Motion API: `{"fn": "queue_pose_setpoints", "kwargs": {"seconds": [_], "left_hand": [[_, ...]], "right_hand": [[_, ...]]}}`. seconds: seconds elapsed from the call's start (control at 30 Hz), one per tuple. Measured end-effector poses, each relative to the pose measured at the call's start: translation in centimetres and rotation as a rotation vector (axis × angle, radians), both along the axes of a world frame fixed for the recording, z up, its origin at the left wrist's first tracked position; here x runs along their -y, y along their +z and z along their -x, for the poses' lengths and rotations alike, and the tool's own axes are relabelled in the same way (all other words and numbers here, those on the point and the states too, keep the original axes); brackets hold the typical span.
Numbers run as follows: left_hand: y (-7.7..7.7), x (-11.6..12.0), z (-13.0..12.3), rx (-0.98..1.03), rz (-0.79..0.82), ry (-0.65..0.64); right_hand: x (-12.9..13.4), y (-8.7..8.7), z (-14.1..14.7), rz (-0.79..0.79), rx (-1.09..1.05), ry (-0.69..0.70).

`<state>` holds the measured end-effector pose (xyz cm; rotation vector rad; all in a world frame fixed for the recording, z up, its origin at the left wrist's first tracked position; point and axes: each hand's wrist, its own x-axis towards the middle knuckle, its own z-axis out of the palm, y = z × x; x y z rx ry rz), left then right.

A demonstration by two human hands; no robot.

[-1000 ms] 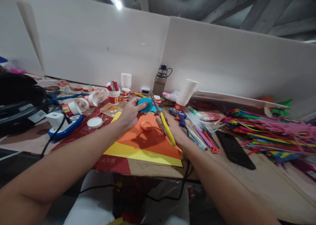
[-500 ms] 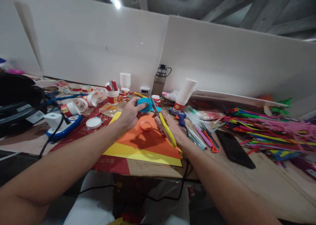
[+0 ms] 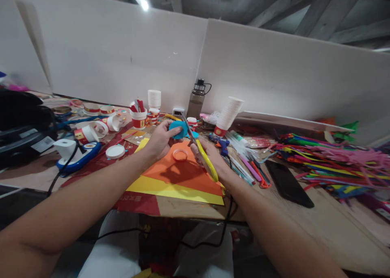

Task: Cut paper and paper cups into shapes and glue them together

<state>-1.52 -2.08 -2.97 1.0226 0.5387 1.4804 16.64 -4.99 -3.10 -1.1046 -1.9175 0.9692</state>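
Note:
My left hand pinches a round blue piece between thumb and fingers, above the sheets. In my right hand are yellow-handled scissors, closed in my fingers; their blades point up and away, at the right edge of the blue piece. Whether the blades touch it is hard to tell. Beneath both hands lie orange paper and yellow paper. A clear reddish ring or lid rests on the orange sheet. Another small blue piece shows behind the scissors.
Left are a white lid, a blue power strip and paper cups. A bottle and stacked cups stand behind. Right are a glue gun, pens, a black phone and coloured pipe cleaners.

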Motion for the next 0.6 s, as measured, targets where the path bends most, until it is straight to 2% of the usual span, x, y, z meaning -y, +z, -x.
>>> {"fn": "queue_pose_setpoints", "kwargs": {"seconds": [0.2, 0.6], "left_hand": [[0.01, -0.12, 0.05, -0.014, -0.011, 0.024], [0.19, 0.07, 0.11, -0.097, -0.037, 0.023]], "right_hand": [[0.25, 0.11, 0.15, -0.01, 0.014, -0.024], [0.17, 0.11, -0.15, -0.028, 0.015, 0.045]]}}
